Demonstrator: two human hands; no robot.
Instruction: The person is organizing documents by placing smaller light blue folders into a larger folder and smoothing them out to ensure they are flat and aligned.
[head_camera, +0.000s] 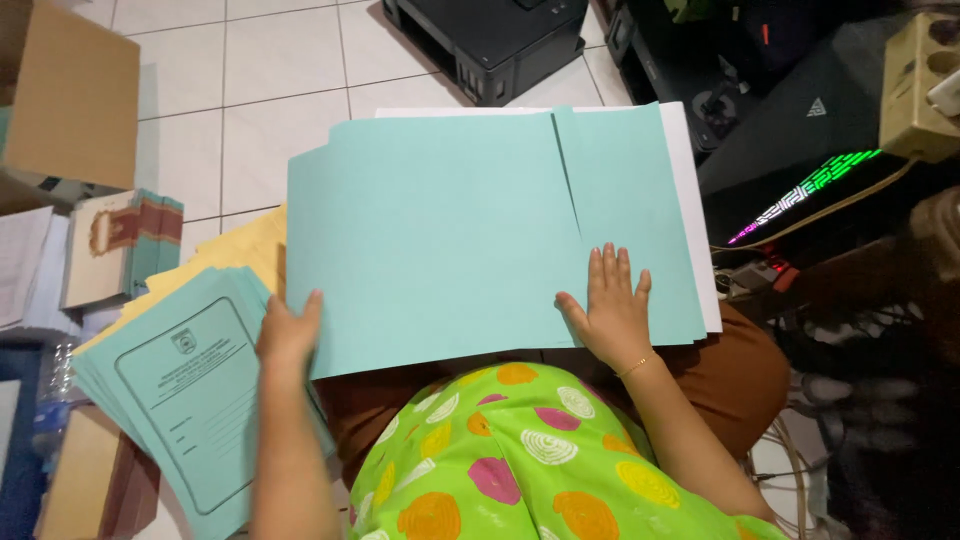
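The right hand (612, 312) presses flat on an open pale-green folder (440, 230) across the lap; the left hand (290, 335) grips its left edge beside a stack of printed green folders (185, 400).

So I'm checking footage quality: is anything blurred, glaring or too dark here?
Head view: the blue folder and both hands, left hand and right hand, are evenly lit and sharp; the floor tiles show mild sheen; the right side around the black case is dark, its lit strip glowing.

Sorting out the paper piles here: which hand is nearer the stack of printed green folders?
Left. The left hand touches the stack of printed green folders; the right hand rests apart on the open folder.
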